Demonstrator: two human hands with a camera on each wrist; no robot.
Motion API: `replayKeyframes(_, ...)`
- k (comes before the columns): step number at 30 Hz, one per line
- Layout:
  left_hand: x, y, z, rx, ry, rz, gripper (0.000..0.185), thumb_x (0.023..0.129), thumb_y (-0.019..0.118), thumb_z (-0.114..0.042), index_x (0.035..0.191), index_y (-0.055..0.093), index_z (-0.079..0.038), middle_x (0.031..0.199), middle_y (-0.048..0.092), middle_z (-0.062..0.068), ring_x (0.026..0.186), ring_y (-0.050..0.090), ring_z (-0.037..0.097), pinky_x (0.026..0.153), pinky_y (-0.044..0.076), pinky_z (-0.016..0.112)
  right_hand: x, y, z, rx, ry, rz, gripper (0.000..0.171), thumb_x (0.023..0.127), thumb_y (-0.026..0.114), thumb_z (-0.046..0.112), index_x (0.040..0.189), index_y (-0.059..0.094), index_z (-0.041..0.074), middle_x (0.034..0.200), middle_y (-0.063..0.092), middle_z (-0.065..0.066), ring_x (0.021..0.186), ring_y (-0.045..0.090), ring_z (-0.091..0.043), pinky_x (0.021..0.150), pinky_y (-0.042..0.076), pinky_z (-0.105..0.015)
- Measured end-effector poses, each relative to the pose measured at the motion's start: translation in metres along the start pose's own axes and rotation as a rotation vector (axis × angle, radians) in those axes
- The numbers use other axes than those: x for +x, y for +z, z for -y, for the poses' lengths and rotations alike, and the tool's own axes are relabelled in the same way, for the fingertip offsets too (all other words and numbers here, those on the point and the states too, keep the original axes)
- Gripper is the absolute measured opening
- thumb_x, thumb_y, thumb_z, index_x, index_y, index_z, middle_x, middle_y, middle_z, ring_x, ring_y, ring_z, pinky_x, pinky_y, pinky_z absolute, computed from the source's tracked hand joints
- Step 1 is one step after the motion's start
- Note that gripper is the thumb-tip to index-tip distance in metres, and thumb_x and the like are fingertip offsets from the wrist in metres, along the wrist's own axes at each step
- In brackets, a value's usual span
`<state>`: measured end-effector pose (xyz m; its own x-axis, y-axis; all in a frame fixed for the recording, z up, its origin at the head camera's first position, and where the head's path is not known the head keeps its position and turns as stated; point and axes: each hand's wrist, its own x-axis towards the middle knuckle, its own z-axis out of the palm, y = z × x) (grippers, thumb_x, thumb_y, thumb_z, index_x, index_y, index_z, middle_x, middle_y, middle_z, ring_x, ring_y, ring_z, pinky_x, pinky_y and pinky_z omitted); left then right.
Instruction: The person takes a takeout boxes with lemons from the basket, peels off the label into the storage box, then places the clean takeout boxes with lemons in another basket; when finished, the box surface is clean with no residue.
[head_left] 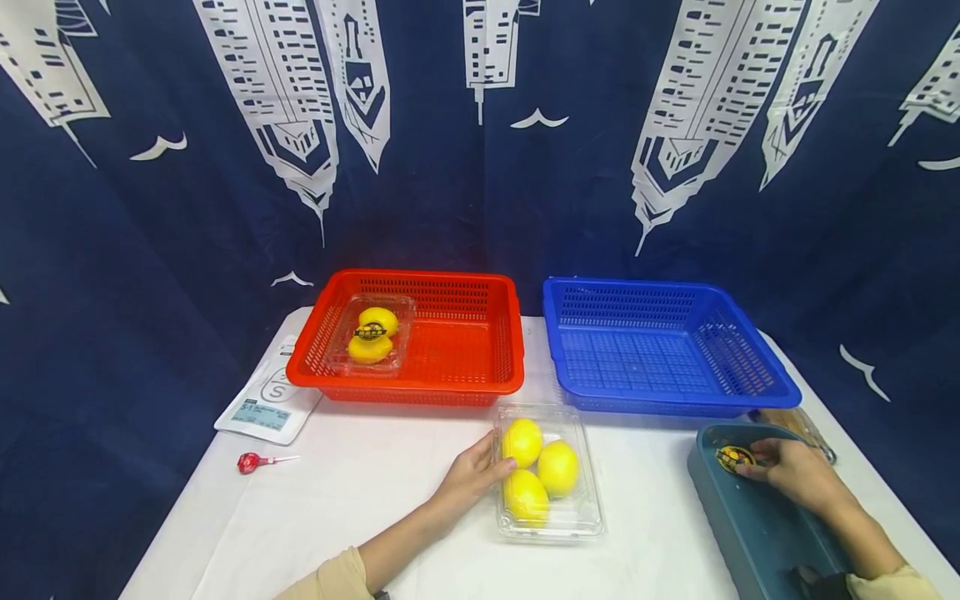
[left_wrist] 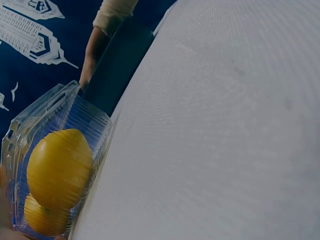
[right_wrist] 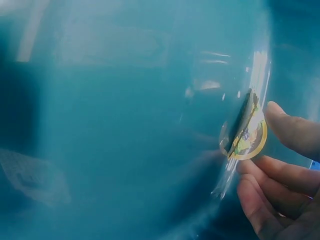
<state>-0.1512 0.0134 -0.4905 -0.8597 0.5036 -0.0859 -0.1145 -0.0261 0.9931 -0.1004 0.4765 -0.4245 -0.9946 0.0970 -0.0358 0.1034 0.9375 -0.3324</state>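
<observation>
My left hand (head_left: 471, 475) grips the left side of a clear plastic clamshell box (head_left: 577, 512) lying on the table, its thumb over the edge. Several yellow lemons (head_left: 558, 468) sit inside; the left wrist view shows the box wall (left_wrist: 95, 115) and a lemon (left_wrist: 60, 167) up close. My right hand (head_left: 806, 479) reaches into a teal bin (head_left: 720, 517) at the right. Its thumb and fingertips pinch a round black-and-gold sticker (right_wrist: 252, 137) on a clear film strip. Part of the sticker is folded away from view.
A red basket (head_left: 457, 392) at the back left holds another clear box (head_left: 405, 312) with yellow fruit and a label. To its right stands a blue basket (head_left: 637, 333). A white pouch (head_left: 262, 408) and red lollipop (head_left: 249, 462) lie left. A brownish package (head_left: 795, 423) lies behind the bin.
</observation>
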Motion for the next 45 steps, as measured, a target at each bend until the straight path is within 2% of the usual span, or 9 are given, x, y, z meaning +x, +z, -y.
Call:
replayKeyframes(12, -0.001, 0.0, 0.0, 0.014, -0.014, -0.01, 0.081, 0.094, 0.062, -0.035, 0.153, 0.021, 0.001, 0.162, 0.02, 0.017, 0.149, 0.02, 0.035, 0.12, 0.024, 0.044, -0.007, -0.006, 0.006, -0.014, 0.005, -0.04, 0.065, 0.08, 0.078, 0.038, 0.107, 0.061, -0.019, 0.095, 0.071, -0.029, 0.087, 0.069, -0.042, 0.074, 0.052, -0.055)
replayKeyframes(19, 0.0, 0.0, 0.001, 0.007, -0.007, -0.008, 0.08, 0.094, 0.062, -0.034, 0.153, 0.021, 0.001, 0.161, 0.02, 0.017, 0.149, 0.021, 0.035, 0.12, 0.024, 0.044, -0.015, -0.018, 0.02, -0.014, 0.0, -0.056, 0.064, 0.081, 0.076, 0.039, 0.111, 0.063, -0.016, 0.099, 0.07, -0.03, 0.093, 0.066, -0.048, 0.075, 0.05, -0.06)
replayKeyframes(27, -0.001, 0.001, -0.001, 0.005, -0.005, -0.006, 0.08, 0.094, 0.062, -0.033, 0.153, 0.021, 0.002, 0.161, 0.02, 0.017, 0.148, 0.022, 0.034, 0.119, 0.025, 0.043, -0.024, -0.031, 0.055, 0.019, 0.0, -0.039, 0.069, 0.082, 0.075, 0.042, 0.118, 0.059, -0.015, 0.104, 0.068, -0.033, 0.091, 0.067, -0.043, 0.067, 0.055, -0.049)
replayKeyframes(31, -0.001, 0.001, -0.002, -0.002, 0.012, 0.0, 0.08, 0.094, 0.062, -0.033, 0.153, 0.022, 0.002, 0.161, 0.021, 0.017, 0.148, 0.023, 0.035, 0.119, 0.026, 0.044, -0.029, -0.035, 0.074, 0.032, -0.02, -0.042, 0.068, 0.084, 0.073, 0.042, 0.12, 0.059, -0.014, 0.102, 0.069, -0.029, 0.092, 0.066, -0.04, 0.076, 0.049, -0.053)
replayKeyframes(34, -0.001, 0.001, -0.002, -0.005, 0.021, 0.003, 0.08, 0.093, 0.063, -0.033, 0.153, 0.022, 0.003, 0.161, 0.022, 0.018, 0.148, 0.023, 0.035, 0.119, 0.027, 0.044, -0.031, -0.036, 0.086, 0.042, -0.026, -0.046, 0.067, 0.084, 0.073, 0.042, 0.121, 0.06, -0.013, 0.103, 0.069, -0.028, 0.092, 0.067, -0.039, 0.079, 0.049, -0.055)
replayKeyframes(38, -0.001, 0.0, -0.002, 0.001, 0.013, 0.003, 0.081, 0.093, 0.063, -0.035, 0.153, 0.021, 0.002, 0.161, 0.021, 0.017, 0.148, 0.024, 0.035, 0.118, 0.027, 0.043, -0.031, -0.034, 0.101, 0.07, -0.018, -0.026, 0.07, 0.085, 0.072, 0.044, 0.125, 0.058, -0.011, 0.11, 0.067, -0.029, 0.095, 0.066, -0.037, 0.073, 0.056, -0.05)
replayKeyframes(45, -0.001, 0.0, -0.002, -0.008, 0.009, 0.004, 0.081, 0.094, 0.062, -0.033, 0.153, 0.02, 0.002, 0.161, 0.021, 0.018, 0.148, 0.023, 0.035, 0.119, 0.027, 0.043, -0.034, -0.029, 0.13, 0.118, -0.021, 0.007, 0.08, 0.085, 0.068, 0.054, 0.134, 0.052, -0.007, 0.116, 0.065, -0.026, 0.104, 0.064, -0.039, 0.078, 0.056, -0.051)
